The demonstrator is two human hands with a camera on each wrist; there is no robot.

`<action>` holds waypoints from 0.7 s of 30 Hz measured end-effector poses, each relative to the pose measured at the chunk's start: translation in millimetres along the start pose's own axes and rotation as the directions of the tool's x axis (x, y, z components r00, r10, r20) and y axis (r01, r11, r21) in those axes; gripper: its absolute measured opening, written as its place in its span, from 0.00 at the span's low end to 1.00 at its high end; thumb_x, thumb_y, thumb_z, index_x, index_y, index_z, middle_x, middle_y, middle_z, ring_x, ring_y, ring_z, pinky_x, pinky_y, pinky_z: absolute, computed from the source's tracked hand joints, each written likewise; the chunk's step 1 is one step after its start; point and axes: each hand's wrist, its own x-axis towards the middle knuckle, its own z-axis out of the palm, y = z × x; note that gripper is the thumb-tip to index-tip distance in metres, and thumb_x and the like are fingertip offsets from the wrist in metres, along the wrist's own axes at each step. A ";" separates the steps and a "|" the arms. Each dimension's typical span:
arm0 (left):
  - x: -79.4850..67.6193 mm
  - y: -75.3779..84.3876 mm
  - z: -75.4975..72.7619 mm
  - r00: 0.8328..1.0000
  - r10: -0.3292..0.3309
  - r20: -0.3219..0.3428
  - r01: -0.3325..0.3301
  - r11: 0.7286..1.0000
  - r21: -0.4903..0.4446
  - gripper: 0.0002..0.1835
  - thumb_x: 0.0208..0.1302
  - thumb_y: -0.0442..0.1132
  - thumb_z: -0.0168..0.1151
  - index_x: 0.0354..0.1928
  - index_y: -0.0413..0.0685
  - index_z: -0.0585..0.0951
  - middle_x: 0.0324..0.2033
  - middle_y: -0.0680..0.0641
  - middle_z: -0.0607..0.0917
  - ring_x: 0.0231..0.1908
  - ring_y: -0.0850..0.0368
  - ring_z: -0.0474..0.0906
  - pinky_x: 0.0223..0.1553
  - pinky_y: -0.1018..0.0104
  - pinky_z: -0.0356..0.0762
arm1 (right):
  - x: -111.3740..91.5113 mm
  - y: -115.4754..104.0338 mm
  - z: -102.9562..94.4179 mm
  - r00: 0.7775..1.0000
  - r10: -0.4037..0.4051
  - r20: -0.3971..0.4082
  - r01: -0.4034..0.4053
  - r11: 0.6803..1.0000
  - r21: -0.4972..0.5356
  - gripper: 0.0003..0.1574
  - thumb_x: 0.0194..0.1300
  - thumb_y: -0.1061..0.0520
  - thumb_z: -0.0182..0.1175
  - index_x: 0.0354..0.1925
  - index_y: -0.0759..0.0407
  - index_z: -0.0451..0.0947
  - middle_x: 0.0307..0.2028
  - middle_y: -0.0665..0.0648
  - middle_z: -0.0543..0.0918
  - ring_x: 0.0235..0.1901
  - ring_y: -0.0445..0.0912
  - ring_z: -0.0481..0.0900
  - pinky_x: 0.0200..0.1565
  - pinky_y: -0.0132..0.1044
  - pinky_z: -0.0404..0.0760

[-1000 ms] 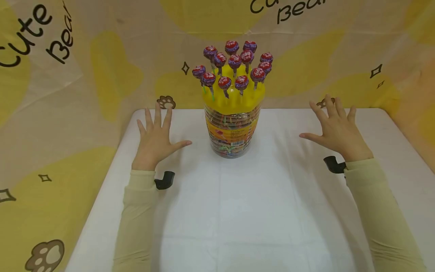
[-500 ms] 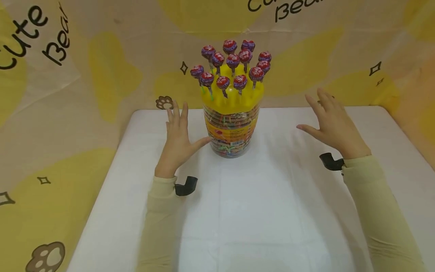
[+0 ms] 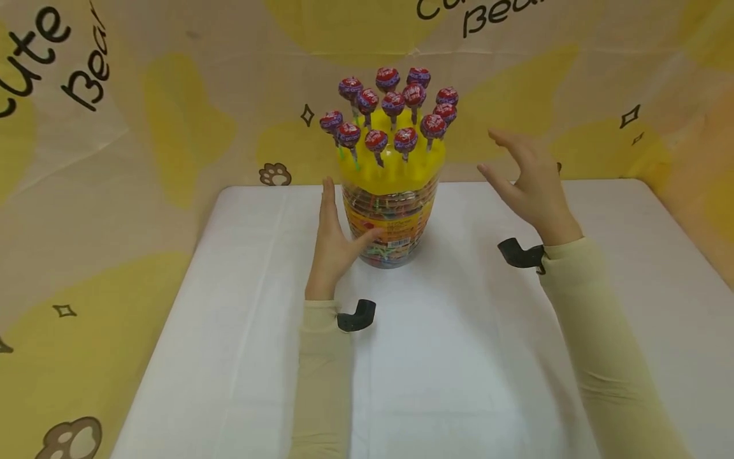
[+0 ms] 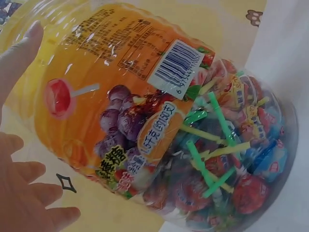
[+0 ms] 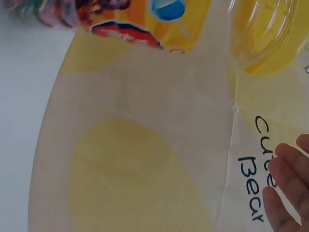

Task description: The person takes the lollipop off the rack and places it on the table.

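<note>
A clear plastic jar (image 3: pixel 404 224) full of wrapped lollipops stands upright at the back of the white table. Several red and purple lollipops (image 3: pixel 376 140) stick up from its yellow lid (image 3: pixel 390 183). At the jar's left side is my left hand (image 3: pixel 331 250), fingers extended, its thumb in front of the label. The left wrist view shows that thumb (image 4: pixel 21 55) over the jar's upper part, and whether it touches cannot be told. My right hand (image 3: pixel 536 185) is raised to the right of the jar, apart from it, with fingers slightly bent and nothing held.
A white cloth covers the table (image 3: pixel 436 357). Behind and at the sides hangs a yellow and beige printed backdrop (image 3: pixel 516 76) with lettering. Each sleeve cuff carries a black curved mount (image 3: pixel 357 315).
My left hand has moved right, from the table's left side to the jar. The right hand has come leftward toward the jar and turned, its fingers less spread. The jar has stayed put.
</note>
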 end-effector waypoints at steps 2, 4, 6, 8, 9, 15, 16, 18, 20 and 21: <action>0.1 -1.5 3.2 1.000 0.013 -0.006 -0.013 1.000 -0.012 0.62 0.48 0.62 0.68 0.75 0.56 0.37 0.74 0.50 0.41 0.72 0.53 0.37 0.70 0.49 0.42 | 6.6 -3.4 8.2 0.996 -0.034 -0.085 0.039 0.997 0.065 0.27 0.61 0.64 0.63 0.58 0.68 0.73 0.53 0.65 0.78 0.52 0.58 0.74 0.58 0.43 0.71; 0.5 -2.5 6.4 1.000 0.021 -0.003 -0.021 0.999 -0.025 0.61 0.50 0.60 0.68 0.75 0.57 0.37 0.74 0.49 0.44 0.72 0.53 0.40 0.70 0.50 0.44 | 13.1 -7.9 15.5 0.989 -0.032 -0.148 0.052 0.989 0.137 0.22 0.61 0.66 0.62 0.55 0.69 0.75 0.49 0.64 0.81 0.48 0.55 0.76 0.54 0.36 0.74; 0.6 -2.6 9.4 1.000 0.025 -0.002 -0.025 0.999 -0.042 0.60 0.51 0.57 0.69 0.75 0.58 0.37 0.73 0.49 0.45 0.72 0.53 0.41 0.70 0.50 0.44 | 19.5 -13.2 22.5 0.982 -0.012 -0.189 0.052 0.976 0.211 0.18 0.61 0.68 0.61 0.51 0.70 0.77 0.47 0.64 0.82 0.45 0.50 0.78 0.51 0.32 0.75; -0.2 -2.3 12.3 1.000 0.029 -0.007 -0.030 0.998 -0.049 0.60 0.51 0.54 0.70 0.75 0.59 0.36 0.73 0.49 0.45 0.72 0.54 0.42 0.70 0.51 0.45 | 24.9 -19.4 28.5 0.978 0.029 -0.205 0.035 0.952 0.303 0.16 0.62 0.69 0.60 0.49 0.72 0.78 0.45 0.65 0.82 0.43 0.44 0.79 0.50 0.29 0.76; -0.9 -2.2 13.4 0.999 0.033 -0.013 -0.034 0.998 -0.053 0.61 0.51 0.53 0.71 0.74 0.59 0.36 0.73 0.49 0.45 0.71 0.54 0.43 0.70 0.51 0.46 | 27.1 -22.4 31.4 0.977 0.054 -0.207 0.021 0.938 0.345 0.15 0.62 0.69 0.59 0.48 0.72 0.78 0.45 0.65 0.82 0.42 0.42 0.79 0.49 0.30 0.77; -4.5 -0.8 17.7 0.998 0.049 -0.043 -0.051 0.998 -0.042 0.61 0.52 0.46 0.71 0.74 0.56 0.34 0.73 0.47 0.44 0.71 0.53 0.44 0.70 0.54 0.47 | 36.1 -34.3 45.6 0.950 0.257 -0.178 -0.115 0.817 0.565 0.14 0.62 0.67 0.60 0.47 0.70 0.79 0.43 0.60 0.83 0.41 0.41 0.81 0.47 0.32 0.80; -4.5 0.0 18.1 0.998 0.050 -0.047 -0.052 0.998 -0.039 0.61 0.53 0.46 0.71 0.74 0.55 0.34 0.73 0.47 0.44 0.71 0.52 0.44 0.70 0.54 0.47 | 37.6 -35.3 47.1 0.942 0.287 -0.175 -0.130 0.790 0.599 0.14 0.61 0.67 0.61 0.47 0.69 0.80 0.42 0.59 0.83 0.41 0.43 0.81 0.47 0.33 0.80; -4.0 1.7 19.0 0.998 0.046 -0.050 -0.048 0.998 -0.039 0.60 0.53 0.46 0.71 0.74 0.54 0.35 0.73 0.46 0.45 0.71 0.52 0.45 0.70 0.54 0.47 | 40.8 -37.0 49.6 0.927 0.333 -0.173 -0.147 0.746 0.650 0.12 0.61 0.66 0.62 0.45 0.67 0.81 0.40 0.56 0.83 0.41 0.45 0.80 0.48 0.33 0.80; -3.3 3.1 19.6 0.998 0.041 -0.053 -0.043 0.998 -0.040 0.60 0.53 0.46 0.71 0.74 0.53 0.36 0.73 0.46 0.45 0.71 0.51 0.45 0.69 0.54 0.48 | 43.3 -38.4 51.5 0.913 0.366 -0.181 -0.154 0.719 0.677 0.10 0.59 0.67 0.63 0.42 0.66 0.82 0.37 0.54 0.83 0.39 0.47 0.80 0.47 0.33 0.80; -3.1 3.8 19.8 0.998 0.036 -0.055 -0.038 0.998 -0.042 0.60 0.53 0.45 0.71 0.75 0.53 0.36 0.73 0.46 0.45 0.71 0.51 0.45 0.69 0.54 0.48 | 44.6 -39.1 52.2 0.907 0.376 -0.188 -0.154 0.714 0.682 0.09 0.59 0.67 0.64 0.41 0.65 0.83 0.36 0.54 0.83 0.38 0.47 0.79 0.47 0.33 0.79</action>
